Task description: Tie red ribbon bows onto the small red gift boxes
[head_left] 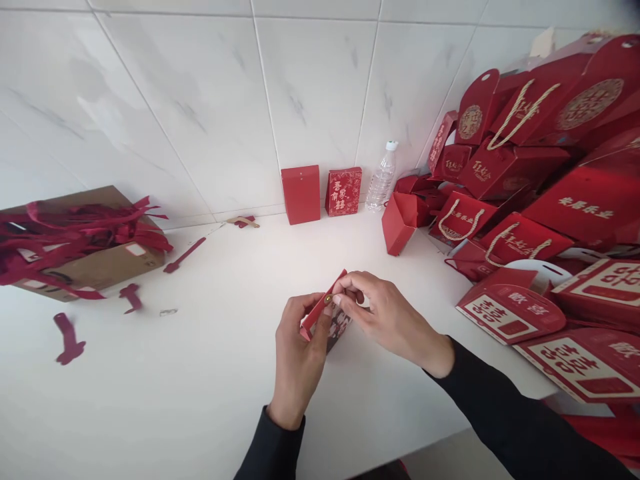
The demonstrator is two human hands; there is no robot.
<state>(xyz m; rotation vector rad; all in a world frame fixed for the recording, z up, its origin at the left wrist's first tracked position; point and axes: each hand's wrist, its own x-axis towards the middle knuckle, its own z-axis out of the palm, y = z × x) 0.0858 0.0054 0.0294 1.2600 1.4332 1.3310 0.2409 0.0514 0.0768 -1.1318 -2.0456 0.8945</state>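
Both hands hold a small red gift box just above the white tabletop, near its front edge. My left hand grips the box from below and the left, thumb near a small gold stud on its flap. My right hand pinches the top of the flap from the right. The lower part of the box is hidden behind my fingers.
Two finished red boxes stand against the tiled wall beside a clear plastic bottle. A heap of red gift bags and boxes fills the right side. A cardboard box of red ribbons sits left, with loose ribbon pieces nearby.
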